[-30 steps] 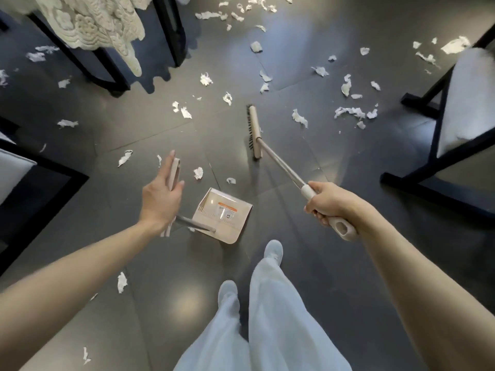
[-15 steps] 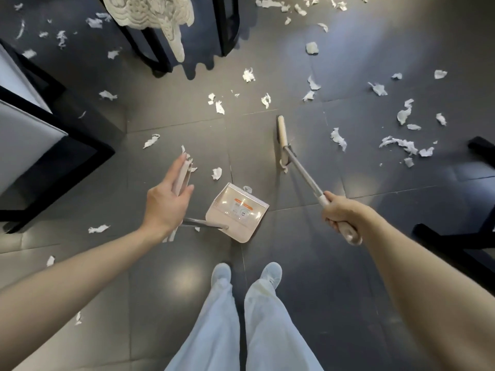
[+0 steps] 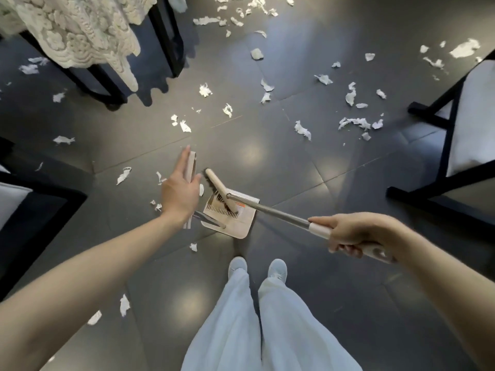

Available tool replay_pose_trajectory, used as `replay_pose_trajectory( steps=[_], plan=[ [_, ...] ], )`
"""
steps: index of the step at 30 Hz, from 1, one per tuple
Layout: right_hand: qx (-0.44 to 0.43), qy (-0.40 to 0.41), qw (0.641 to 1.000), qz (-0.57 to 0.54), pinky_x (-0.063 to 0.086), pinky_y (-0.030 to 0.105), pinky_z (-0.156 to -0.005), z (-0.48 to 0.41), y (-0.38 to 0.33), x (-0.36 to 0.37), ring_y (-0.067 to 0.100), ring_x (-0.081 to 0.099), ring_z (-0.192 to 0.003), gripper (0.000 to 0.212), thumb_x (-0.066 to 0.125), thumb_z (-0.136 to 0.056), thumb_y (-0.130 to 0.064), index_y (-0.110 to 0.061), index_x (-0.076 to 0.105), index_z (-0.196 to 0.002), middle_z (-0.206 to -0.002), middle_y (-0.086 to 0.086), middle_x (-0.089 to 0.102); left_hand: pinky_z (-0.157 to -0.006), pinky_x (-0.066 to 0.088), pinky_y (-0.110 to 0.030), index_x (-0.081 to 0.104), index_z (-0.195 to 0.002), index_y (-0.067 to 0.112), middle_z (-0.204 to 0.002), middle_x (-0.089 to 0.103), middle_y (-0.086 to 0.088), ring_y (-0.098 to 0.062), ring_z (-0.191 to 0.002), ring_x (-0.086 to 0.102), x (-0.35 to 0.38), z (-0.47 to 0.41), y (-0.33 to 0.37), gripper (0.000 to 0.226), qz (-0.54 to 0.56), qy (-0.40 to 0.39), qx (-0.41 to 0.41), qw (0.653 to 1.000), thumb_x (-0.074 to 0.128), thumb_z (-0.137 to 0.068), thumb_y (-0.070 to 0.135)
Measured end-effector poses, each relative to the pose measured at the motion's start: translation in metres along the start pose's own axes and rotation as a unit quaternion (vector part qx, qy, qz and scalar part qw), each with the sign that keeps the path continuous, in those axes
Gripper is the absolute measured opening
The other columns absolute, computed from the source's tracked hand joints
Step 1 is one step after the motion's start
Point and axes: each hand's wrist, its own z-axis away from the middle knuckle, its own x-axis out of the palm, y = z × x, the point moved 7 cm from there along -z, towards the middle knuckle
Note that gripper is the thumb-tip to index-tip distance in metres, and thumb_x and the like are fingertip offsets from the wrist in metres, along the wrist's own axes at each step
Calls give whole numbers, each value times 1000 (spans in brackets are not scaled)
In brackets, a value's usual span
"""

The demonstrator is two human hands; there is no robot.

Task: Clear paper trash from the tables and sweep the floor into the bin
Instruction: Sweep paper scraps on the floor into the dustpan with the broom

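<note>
While the person stands over it, the dustpan (image 3: 238,227) sits on the dark tiled floor (image 3: 308,183) just ahead of their white shoes (image 3: 237,265). The broom head (image 3: 219,190) lies inside it, dark bristles against the pan's comb teeth. Whether any paper is in the pan I cannot tell. An orange-and-white label (image 3: 241,207) shows on its inner face, the writing too small to read.

The left hand (image 3: 178,195) has its grip clamped on the dustpan's upright handle (image 3: 191,167), fingers straight along it and thumb opposite. The right hand (image 3: 353,232) has its grip wrapped round the broom (image 3: 270,210) at its pale end.

Torn paper scraps (image 3: 302,131) litter the floor beyond the dustpan and on both sides of it. Well beyond it to the left, a lace cloth (image 3: 80,30) hangs off a black-legged worktop (image 3: 166,36). To its right stands a black chair (image 3: 466,116).
</note>
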Motion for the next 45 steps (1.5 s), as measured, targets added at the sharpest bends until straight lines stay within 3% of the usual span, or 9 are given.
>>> replay_pose_trajectory(
  steps=[8,15,18,21,26,32,39,42,45],
  plan=[
    [-18,77,985,-152,36,19,-36,35,9,-39,11,38,-37,75,55,-85,3,-42,36,-143,-60,6,46,-94,27,-10,30,-147,39,-147,40,13,-19,-125,50,11,-34,29,64,12,-41,62,997,57,-93,15],
    [-31,183,953,-238,37,20,-37,0,37,-116,12,41,-32,78,53,-82,5,-33,33,-147,-45,2,47,-98,29,-14,31,-145,41,-144,40,17,-11,-128,44,62,-104,101,65,30,-74,123,989,58,-93,16],
    [-33,222,946,-234,39,23,-39,-20,43,-167,14,41,-32,66,49,-80,5,-23,42,-139,-46,3,48,-99,30,-17,32,-145,39,-132,41,25,-15,-127,47,100,-135,140,65,35,-79,138,987,59,-92,13],
    [-26,251,936,-246,40,23,-40,-40,51,-227,12,43,-29,71,46,-82,4,-24,35,-146,-41,1,51,-96,36,-19,32,-145,41,-136,48,18,-19,-122,52,139,-165,180,66,23,-74,141,987,59,-91,14],
    [-12,238,941,-241,41,25,-44,-72,67,-303,18,48,-41,72,42,-84,2,-26,28,-149,-63,7,54,-92,39,-22,31,-146,39,-136,55,4,-26,-115,57,189,-215,242,66,-12,-84,175,981,59,-91,14],
    [78,145,939,-302,39,21,-41,-100,92,-314,14,44,-45,72,46,-93,-6,-35,17,-152,-74,10,54,-84,45,-35,24,-149,36,-117,66,-12,-35,-96,63,238,-258,294,68,-57,-123,209,968,56,-93,14],
    [107,132,954,-248,45,27,-52,-78,83,-308,17,50,-48,84,44,-78,-7,-44,20,-149,-76,7,63,-89,37,-20,29,-148,35,-131,60,-1,-27,-113,58,279,-298,336,67,-29,-170,230,958,57,-91,13],
    [101,116,965,-212,43,21,-45,-60,72,-310,14,48,-37,87,42,-74,-4,-46,21,-148,-60,2,60,-94,33,-5,32,-147,32,-133,56,8,-8,-119,54,283,-312,343,66,7,-217,248,944,57,-91,9],
    [99,119,959,-239,36,16,-38,-41,71,-317,11,40,-30,86,44,-75,0,-49,29,-144,-54,1,51,-103,33,-14,32,-147,34,-133,50,18,-4,-126,49,278,-327,336,62,44,-257,213,942,56,-94,13]
  ],
)
